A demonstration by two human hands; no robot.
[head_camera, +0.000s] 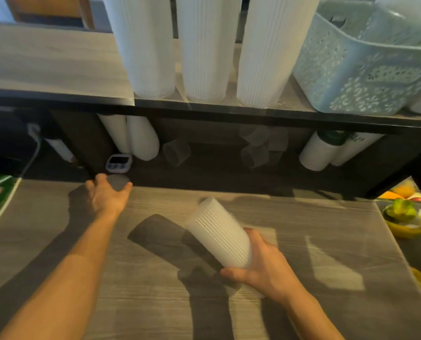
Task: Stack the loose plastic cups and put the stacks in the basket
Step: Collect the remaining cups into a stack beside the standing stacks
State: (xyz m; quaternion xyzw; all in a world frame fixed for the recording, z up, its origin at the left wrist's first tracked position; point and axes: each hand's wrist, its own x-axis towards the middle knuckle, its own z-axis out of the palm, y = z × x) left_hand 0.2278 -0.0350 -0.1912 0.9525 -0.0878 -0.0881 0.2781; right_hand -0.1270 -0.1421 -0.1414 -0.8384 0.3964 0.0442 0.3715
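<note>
My right hand (pixel 266 266) grips a short stack of white ribbed plastic cups (pixel 219 231), tilted with its closed end pointing up and left over the wooden counter (pixel 155 303). My left hand (pixel 107 196) reaches to the counter's back edge and grips a single clear cup (pixel 118 182) lying there. More loose clear cups lie under the shelf: one (pixel 176 152) near the middle and a small cluster (pixel 261 148) to its right. The pale blue lattice basket (pixel 366 69) stands on the upper shelf at the right.
Three tall white cup stacks (pixel 204 45) stand on the shelf left of the basket. Under the shelf lie white cup stacks (pixel 140 138), a small digital timer (pixel 118 163), a white cable (pixel 33 153) and more white rolls (pixel 327 150). Fruit (pixel 400 212) sits at the right.
</note>
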